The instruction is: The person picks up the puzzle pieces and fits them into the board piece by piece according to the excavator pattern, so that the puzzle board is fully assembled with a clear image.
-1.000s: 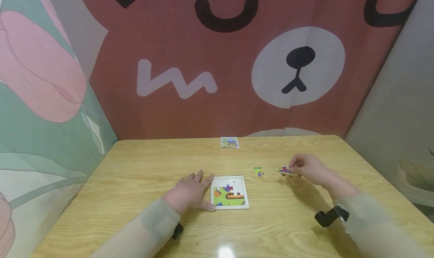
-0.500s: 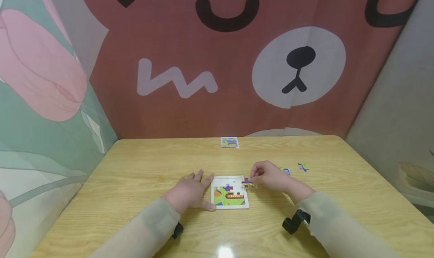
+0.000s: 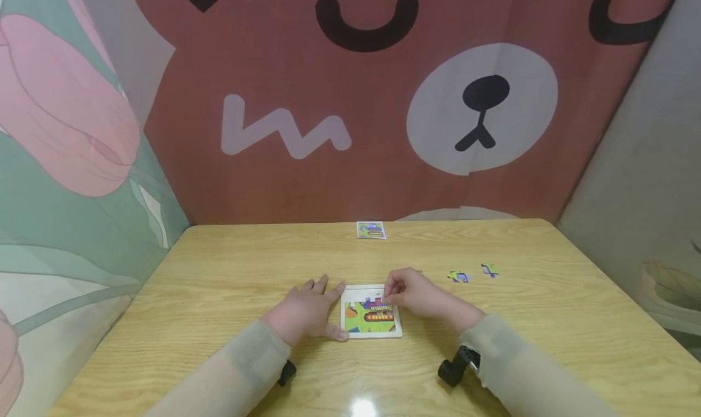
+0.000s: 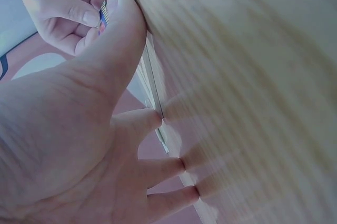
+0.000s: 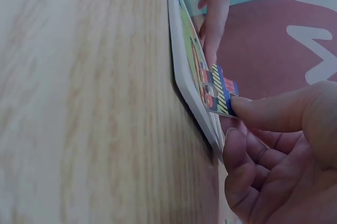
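Note:
A white-framed jigsaw puzzle tray (image 3: 398, 327) lies on the wooden table, its lower part filled with green and orange pieces. My left hand (image 3: 308, 310) rests flat with spread fingers, thumb and index at the tray's left edge. Over the tray's right side, my right hand (image 3: 417, 294) pinches a puzzle piece (image 5: 224, 91) between thumb and index finger. Blue and yellow stripes with a red patch mark that piece, which is tilted above the tray in the right wrist view. Whether it touches the pieces below cannot be told.
Two loose puzzle pieces, one yellow and purple (image 3: 459, 276) and one purple and green (image 3: 490, 270), lie right of the tray. Another is mostly hidden behind my right hand. A small picture card (image 3: 371, 230) lies at the table's back edge, before a bear-printed wall (image 3: 383, 185).
My right hand has carried the striped puzzle piece leftward from the loose pieces to above the tray. My left hand has stayed in place at the tray's left edge.

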The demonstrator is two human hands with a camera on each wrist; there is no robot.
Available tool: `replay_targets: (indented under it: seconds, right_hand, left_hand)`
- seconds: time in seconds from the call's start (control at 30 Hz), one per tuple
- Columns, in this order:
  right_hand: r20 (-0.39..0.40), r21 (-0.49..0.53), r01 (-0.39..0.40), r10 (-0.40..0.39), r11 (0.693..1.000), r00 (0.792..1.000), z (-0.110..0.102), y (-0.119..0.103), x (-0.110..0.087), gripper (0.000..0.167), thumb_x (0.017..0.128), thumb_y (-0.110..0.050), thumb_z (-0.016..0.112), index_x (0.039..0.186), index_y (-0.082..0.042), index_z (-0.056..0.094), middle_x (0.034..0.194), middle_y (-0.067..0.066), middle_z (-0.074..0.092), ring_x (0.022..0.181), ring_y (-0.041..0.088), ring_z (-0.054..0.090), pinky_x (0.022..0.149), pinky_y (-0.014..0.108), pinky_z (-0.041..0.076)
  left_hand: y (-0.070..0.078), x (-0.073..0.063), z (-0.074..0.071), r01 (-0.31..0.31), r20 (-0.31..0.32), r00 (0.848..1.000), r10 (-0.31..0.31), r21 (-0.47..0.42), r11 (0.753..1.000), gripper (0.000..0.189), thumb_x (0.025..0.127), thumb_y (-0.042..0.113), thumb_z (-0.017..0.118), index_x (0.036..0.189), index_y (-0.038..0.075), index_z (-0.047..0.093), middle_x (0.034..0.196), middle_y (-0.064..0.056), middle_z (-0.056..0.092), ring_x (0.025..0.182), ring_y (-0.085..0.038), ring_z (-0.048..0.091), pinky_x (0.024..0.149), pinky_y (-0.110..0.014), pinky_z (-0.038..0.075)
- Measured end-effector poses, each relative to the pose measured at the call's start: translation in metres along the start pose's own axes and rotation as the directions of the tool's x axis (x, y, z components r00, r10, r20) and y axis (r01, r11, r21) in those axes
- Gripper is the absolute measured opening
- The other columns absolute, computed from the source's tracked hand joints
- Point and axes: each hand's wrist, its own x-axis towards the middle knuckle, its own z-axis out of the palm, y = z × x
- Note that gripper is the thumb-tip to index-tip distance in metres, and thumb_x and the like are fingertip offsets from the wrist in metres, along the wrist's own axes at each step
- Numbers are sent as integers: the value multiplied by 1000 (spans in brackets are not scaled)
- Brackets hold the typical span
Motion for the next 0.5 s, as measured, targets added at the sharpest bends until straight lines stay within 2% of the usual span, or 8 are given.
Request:
replay_targets:
  seconds: [0.23, 0.5]
  right_hand:
    - [-21, -39, -5, 4, 999, 1000, 2, 0, 1, 11, 86, 1, 71, 84, -5, 63, 79, 5, 60, 71, 18, 55, 61, 28, 49]
    - [-40, -100, -18, 14, 995, 999, 4, 0, 1, 13, 85, 1, 72, 83, -7, 62, 81, 2, 60, 77, 17, 56, 71, 33, 50]
  left_hand:
    - [-1, 2, 1, 2, -4, 1000, -2, -7, 1000, 102, 74, 67, 71, 157, 22, 31, 159, -18, 24, 141, -44, 28, 111, -60, 27]
    - [-1, 3, 2, 3, -5, 1000, -3, -6, 1000, 102, 74, 67, 71, 157, 22, 32, 159, -18, 25, 141, -44, 28, 111, -60, 27]
